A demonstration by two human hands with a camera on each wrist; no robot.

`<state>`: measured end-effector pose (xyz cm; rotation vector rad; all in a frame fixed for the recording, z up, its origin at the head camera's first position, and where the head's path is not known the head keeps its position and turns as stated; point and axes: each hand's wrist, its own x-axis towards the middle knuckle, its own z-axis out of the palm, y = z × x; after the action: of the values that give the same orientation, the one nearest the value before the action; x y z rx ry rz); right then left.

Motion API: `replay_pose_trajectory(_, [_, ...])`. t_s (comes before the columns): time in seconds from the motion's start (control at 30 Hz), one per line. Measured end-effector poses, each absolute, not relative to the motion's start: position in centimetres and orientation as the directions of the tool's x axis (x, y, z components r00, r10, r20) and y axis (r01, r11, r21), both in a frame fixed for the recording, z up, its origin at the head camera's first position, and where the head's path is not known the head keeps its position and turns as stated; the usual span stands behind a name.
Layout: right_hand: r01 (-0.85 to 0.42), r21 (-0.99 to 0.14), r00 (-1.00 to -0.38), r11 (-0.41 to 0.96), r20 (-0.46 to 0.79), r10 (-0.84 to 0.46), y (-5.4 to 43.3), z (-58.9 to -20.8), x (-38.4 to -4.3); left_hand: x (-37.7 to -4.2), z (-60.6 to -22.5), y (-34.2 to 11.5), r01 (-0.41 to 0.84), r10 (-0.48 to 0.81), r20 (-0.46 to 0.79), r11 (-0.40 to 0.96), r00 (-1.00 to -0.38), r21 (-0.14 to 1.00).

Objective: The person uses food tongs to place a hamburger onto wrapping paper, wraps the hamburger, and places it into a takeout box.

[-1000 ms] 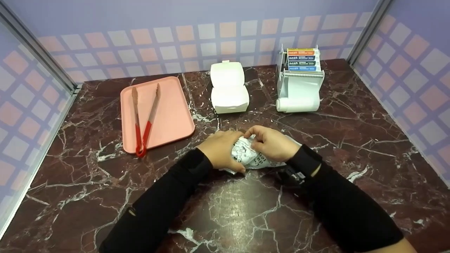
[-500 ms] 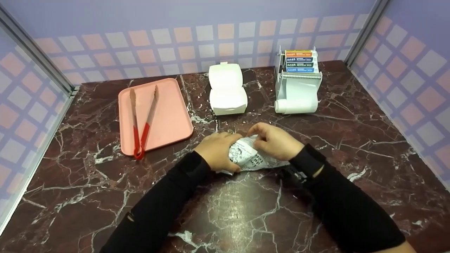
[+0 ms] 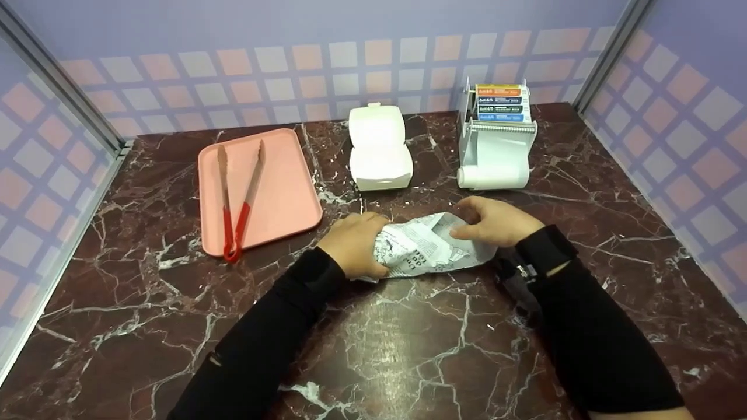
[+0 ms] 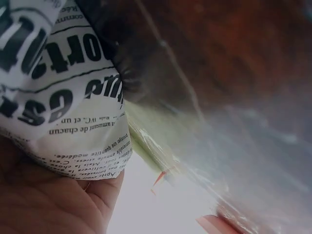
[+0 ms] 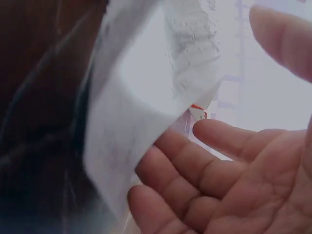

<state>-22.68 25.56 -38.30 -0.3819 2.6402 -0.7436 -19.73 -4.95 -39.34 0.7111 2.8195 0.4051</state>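
Observation:
A bundle wrapped in newsprint-patterned paper (image 3: 420,248) lies on the table in front of the person; what is inside is hidden. My left hand (image 3: 353,245) grips its rounded left end, thumb on the near side and fingers over the far side. In the left wrist view the printed paper (image 4: 73,102) bulges above the palm. At the bundle's right end, a loose flap spreads toward my right hand (image 3: 499,221), whose thumb and fingers stand apart. From the right wrist, the flap's pale side (image 5: 141,92) shows right at the fingertips of the relaxed right hand (image 5: 229,170).
Red-handled tongs (image 3: 236,216) lie on a pink tray (image 3: 286,198) at the left. An open white clamshell box (image 3: 380,149) stands at the back middle. Back right, a dispenser (image 3: 496,140) holds several small boxes above a white roll. Patterned wall panels (image 3: 268,64) enclose the dark marble-look table (image 3: 397,361).
My right hand has let go of the paper and moved right, its fingers spreading apart. The flap now lies more open to the right. My left hand keeps its grip.

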Motion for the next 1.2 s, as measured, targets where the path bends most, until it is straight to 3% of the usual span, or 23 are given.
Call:
replay_pose_trajectory(0.27, [-0.131,-0.564,-0.912,0.816,-0.253,-0.321,26.2,-38.8,-23.6,-19.8,-39.2,-5.1,0.423,0.484,-0.143,0.849,-0.863,0.318])
replay_pose_trajectory(0.4, [-0.121,-0.646,-0.893,0.753,-0.260,-0.367,26.9,-38.4,-23.6,-19.9,-39.2,-5.1,0.412,0.477,-0.151,0.851,-0.866,0.326])
replay_pose_trajectory(0.53, [-0.030,-0.830,-0.863,0.557,-0.260,-0.433,27.5,-38.4,-23.6,-20.0,-39.0,-5.1,0.407,0.474,-0.150,0.850,-0.867,0.333])
replay_pose_trajectory(0.67, [0.186,-0.951,-0.845,0.249,-0.284,-0.452,27.3,-38.9,-23.4,-20.1,-39.1,-5.2,0.399,0.471,-0.140,0.845,-0.871,0.357])
replay_pose_trajectory(0.77, [0.387,-0.920,-0.813,0.061,-0.372,-0.448,26.9,-39.5,-23.3,-20.1,-39.1,-5.3,0.380,0.460,-0.146,0.843,-0.876,0.382])
replay_pose_trajectory(0.87, [0.534,-0.844,-0.740,-0.050,-0.438,-0.510,26.5,-40.1,-23.4,-20.2,-39.1,-5.5,0.361,0.450,-0.157,0.844,-0.879,0.396])
replay_pose_trajectory(0.93, [0.587,-0.802,-0.683,-0.108,-0.419,-0.598,26.3,-40.4,-23.4,-20.2,-39.1,-5.7,0.346,0.440,-0.163,0.845,-0.883,0.407])
replay_pose_trajectory(1.03, [0.607,-0.762,-0.623,-0.228,-0.277,-0.732,25.9,-41.0,-23.3,-20.4,-39.0,-5.9,0.330,0.429,-0.164,0.845,-0.888,0.422])
replay_pose_trajectory(1.1, [0.616,-0.720,-0.615,-0.321,-0.184,-0.767,25.3,-41.4,-23.1,-20.4,-39.1,-5.9,0.323,0.426,-0.166,0.843,-0.890,0.431])
replay_pose_trajectory(1.2, [0.583,-0.689,-0.687,-0.431,-0.136,-0.714,23.8,-41.9,-22.5,-20.5,-39.1,-5.9,0.314,0.424,-0.177,0.841,-0.888,0.440])
